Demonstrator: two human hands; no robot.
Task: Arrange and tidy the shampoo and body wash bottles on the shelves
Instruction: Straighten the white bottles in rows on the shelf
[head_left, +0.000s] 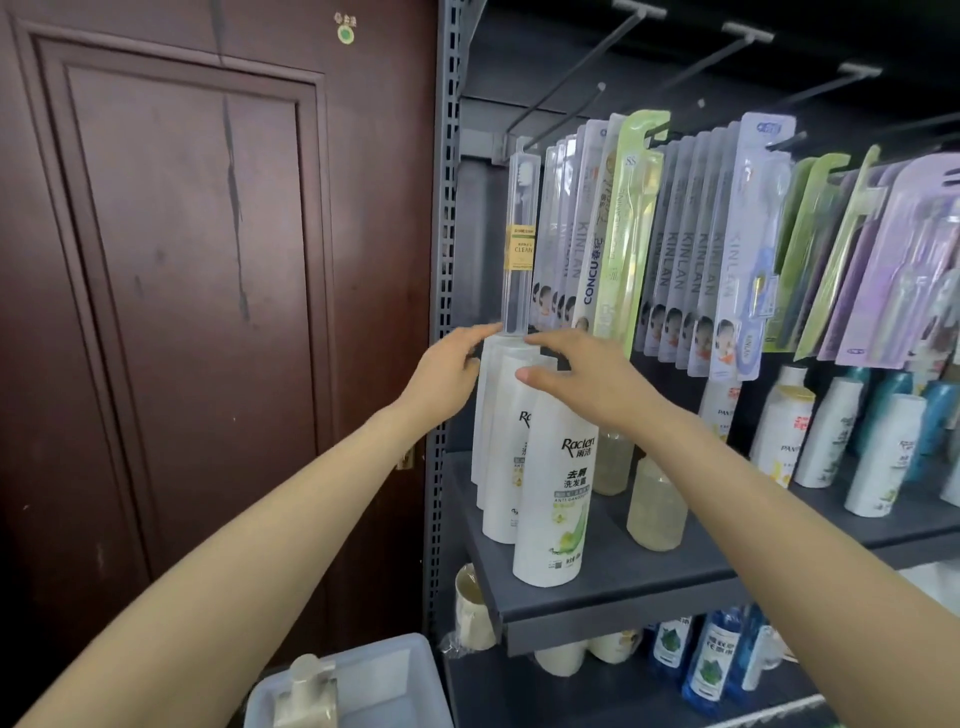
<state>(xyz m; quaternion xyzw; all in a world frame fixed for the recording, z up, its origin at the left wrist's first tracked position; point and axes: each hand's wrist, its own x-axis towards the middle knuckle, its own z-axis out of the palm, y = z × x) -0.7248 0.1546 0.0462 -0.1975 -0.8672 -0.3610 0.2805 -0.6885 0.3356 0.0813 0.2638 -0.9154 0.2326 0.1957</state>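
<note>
A clear bin (374, 675) sits nearest, below the shelf (613, 597). At the shelf's left front corner stands a row of white shampoo bottles (553, 493). Left hand (447, 374) touches the rear bottles' left side, fingers loosely spread. Right hand (582, 374) rests over the tops, fingers relaxed. Toothbrush packs (675, 244) hang behind.

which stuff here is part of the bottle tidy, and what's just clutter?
Job:
- white Racten bottles, row at shelf's left end
- left hand and right hand, at the row's tops
- pale bottles beside them
- white and teal bottles further right

Bystanders:
- hanging toothbrush packs
- blue bottles on lower shelf
- grey bin
- door
</note>
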